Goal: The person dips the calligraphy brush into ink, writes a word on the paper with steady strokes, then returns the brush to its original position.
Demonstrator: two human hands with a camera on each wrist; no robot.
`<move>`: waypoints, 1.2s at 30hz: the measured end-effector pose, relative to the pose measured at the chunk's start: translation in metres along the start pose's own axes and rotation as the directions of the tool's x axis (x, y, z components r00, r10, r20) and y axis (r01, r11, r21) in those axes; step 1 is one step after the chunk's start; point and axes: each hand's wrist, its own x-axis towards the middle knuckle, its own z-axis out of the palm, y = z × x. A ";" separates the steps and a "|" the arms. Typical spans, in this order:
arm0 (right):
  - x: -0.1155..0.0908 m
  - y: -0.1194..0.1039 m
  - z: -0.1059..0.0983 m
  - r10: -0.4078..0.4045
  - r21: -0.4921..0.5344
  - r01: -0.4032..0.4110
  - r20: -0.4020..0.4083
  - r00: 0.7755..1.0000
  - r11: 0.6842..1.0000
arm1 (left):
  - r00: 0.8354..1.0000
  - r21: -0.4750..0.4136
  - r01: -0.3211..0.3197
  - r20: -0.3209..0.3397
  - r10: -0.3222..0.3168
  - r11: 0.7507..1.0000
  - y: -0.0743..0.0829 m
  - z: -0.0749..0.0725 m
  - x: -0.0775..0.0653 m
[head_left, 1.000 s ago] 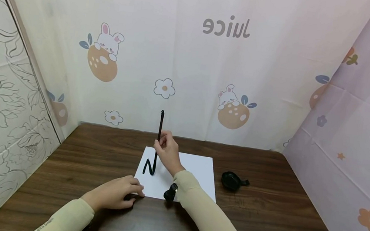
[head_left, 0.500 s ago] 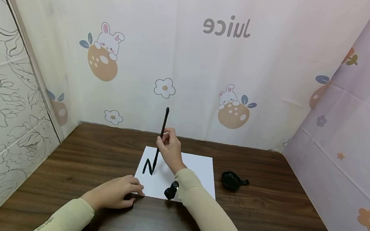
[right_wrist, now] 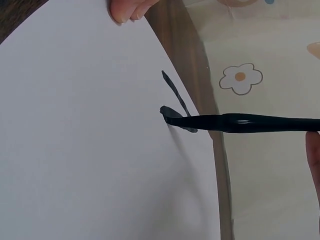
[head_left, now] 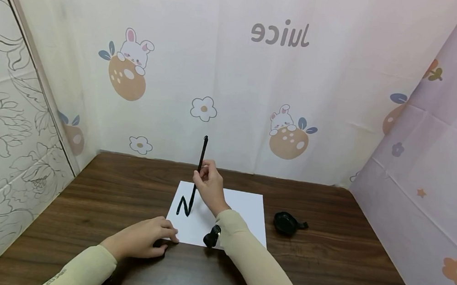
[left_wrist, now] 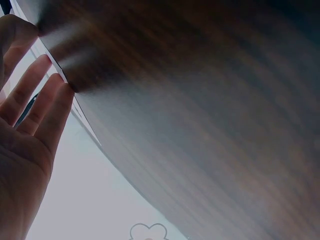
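My right hand (head_left: 211, 189) pinches a black writing brush (head_left: 202, 154) partway up its handle. The brush leans slightly, top to the right, and its dark tip meets the white paper (head_left: 242, 215). In the right wrist view the brush's bristles (right_wrist: 182, 121) are bent on the paper, at the end of a black ink stroke (right_wrist: 176, 93). That mark forms a narrow peak near the sheet's left side. My left hand (head_left: 142, 237) rests at the paper's near left corner with its fingers extended, touching the edge. In the left wrist view its fingers (left_wrist: 57, 112) are loosely spread.
A small black dish with a short handle (head_left: 285, 223) stands on the brown wooden table (head_left: 336, 263), right of the paper. A black device (head_left: 211, 237) sits at the right wrist. Printed curtains (head_left: 234, 79) close off the back and sides.
The brush, near upright a second ago, now leans with its top farther right, and my right hand has shifted slightly right. My left hand has stayed still.
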 end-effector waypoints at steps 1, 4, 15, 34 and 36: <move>0.000 0.000 0.000 -0.001 0.002 0.001 0.000 1.000 1.000 | 1.000 0.001 0.000 0.001 0.000 1.000 0.000 0.000 0.000; 0.000 0.000 0.000 0.000 0.000 0.000 0.002 1.000 1.000 | 1.000 0.001 0.002 0.004 -0.002 1.000 0.000 0.000 0.000; -0.002 0.000 0.000 0.011 -0.009 -0.011 0.026 1.000 1.000 | 1.000 0.005 0.008 0.012 -0.009 1.000 0.000 0.001 0.000; -0.001 0.003 0.000 -0.019 -0.007 0.019 0.001 1.000 1.000 | 1.000 -0.013 0.017 0.025 -0.016 1.000 -0.001 0.001 0.000; -0.001 0.003 0.000 -0.024 -0.013 0.024 -0.001 1.000 1.000 | 0.999 -0.016 0.019 0.026 -0.018 1.000 0.000 0.001 -0.001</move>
